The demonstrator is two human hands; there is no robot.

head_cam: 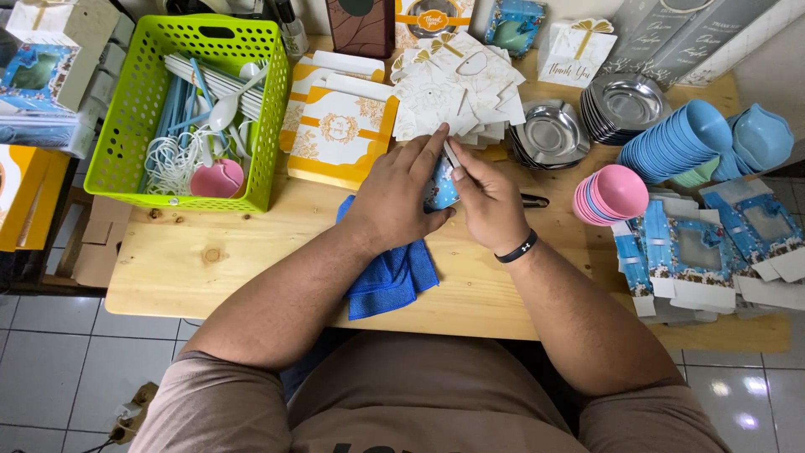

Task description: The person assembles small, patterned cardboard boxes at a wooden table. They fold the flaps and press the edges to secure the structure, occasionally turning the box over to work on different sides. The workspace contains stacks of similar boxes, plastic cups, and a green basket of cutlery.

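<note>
- Two bare hands meet over the middle of the wooden table (210,260), and between them we see a small blue patterned box (439,191), mostly hidden by the fingers.
- Our left hand (394,197) wraps around the box from the left, fingers curled over its top edge.
- Our right hand (489,201), with a black wristband (516,248), closes on the box from the right, its fingertips pinching a pale flap at the top.
- Under the left wrist a blue cloth (390,277) lies on the table, reaching to the near edge.
- Just behind the hands we see a yellow and white flat box (340,134) and a heap of white floral cartons (453,88).
- To the right stand stacked metal dishes (549,134), a stack of pink bowls (612,195) and a row of blue bowls (671,143).
- At the left a green plastic basket (126,126) holds plastic spoons and a pink bowl.
- Flat blue windowed cartons (696,256) lie at the far right.
</note>
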